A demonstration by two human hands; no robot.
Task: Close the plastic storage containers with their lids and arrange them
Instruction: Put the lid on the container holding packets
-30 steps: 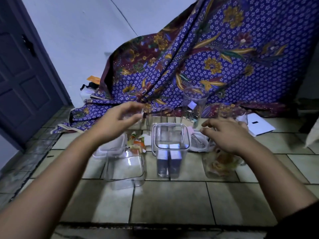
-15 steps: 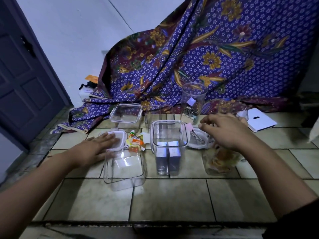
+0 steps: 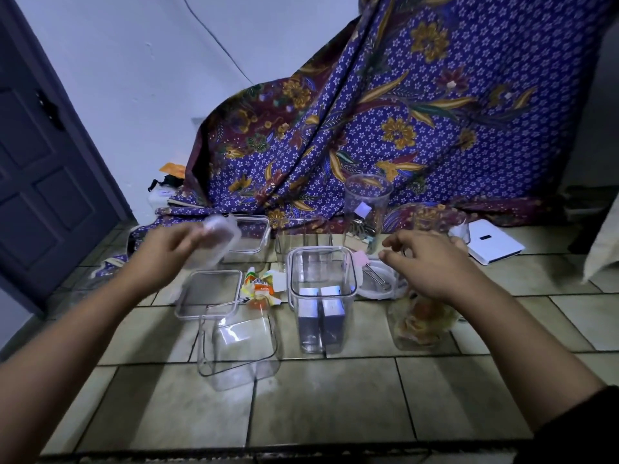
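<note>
My left hand (image 3: pixel 167 254) holds a blurred clear lid (image 3: pixel 214 242) lifted above the tiled floor. Below it a flat square lid (image 3: pixel 209 293) lies beside an empty clear container (image 3: pixel 239 346). A tall clear container (image 3: pixel 321 296) with two silver boxes inside stands open in the middle. My right hand (image 3: pixel 432 266) hovers with loosely curled fingers, holding nothing, over a clear container of orange and yellow items (image 3: pixel 422 324). Further back, a shallow clear container (image 3: pixel 249 237) and a tall round clear container (image 3: pixel 366 209) stand open.
Small orange and white packets (image 3: pixel 263 288) lie between the containers. A round lid with metal clips (image 3: pixel 378 279) sits right of the tall container. A white flat device (image 3: pixel 492 241) lies at the right. A purple patterned cloth (image 3: pixel 402 128) drapes behind; a dark door (image 3: pixel 43 182) stands left.
My left hand was pressed flat on the stacked lids at the left; it has come up holding one lid. The right hand has barely moved.
</note>
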